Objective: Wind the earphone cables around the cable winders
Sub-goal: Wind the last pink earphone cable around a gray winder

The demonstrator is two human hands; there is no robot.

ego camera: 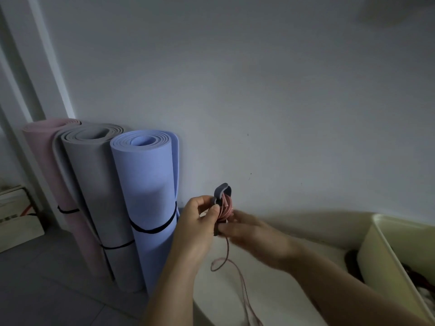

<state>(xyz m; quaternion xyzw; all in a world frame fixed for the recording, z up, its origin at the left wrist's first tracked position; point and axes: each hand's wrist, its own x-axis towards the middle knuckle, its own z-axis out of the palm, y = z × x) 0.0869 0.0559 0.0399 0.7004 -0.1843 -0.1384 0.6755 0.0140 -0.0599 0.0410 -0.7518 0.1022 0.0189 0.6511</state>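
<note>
Standing upright between both hands, the dark grey cable winder (222,192) carries coils of pink earphone cable (227,205), whose loose end trails onto the near white table (270,300). The left hand (197,222) pinches the winder's side. The blurred right hand (249,229) pinches the cable at its lower end. Rolled yoga mats (146,184) stand to the left, and a cream bin (376,234) sits to the right.

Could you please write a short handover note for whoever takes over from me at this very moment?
Left hand: grips the grey winder, holding it upright.
Right hand: blurred, pinches the pink cable at the winder's lower end.
Done: several turns are on the winder.
Left: the loose length hangs in a loop and trails over the white table; wind it on.
The cream bin sits to the right; its contents are too dark to tell.
</note>
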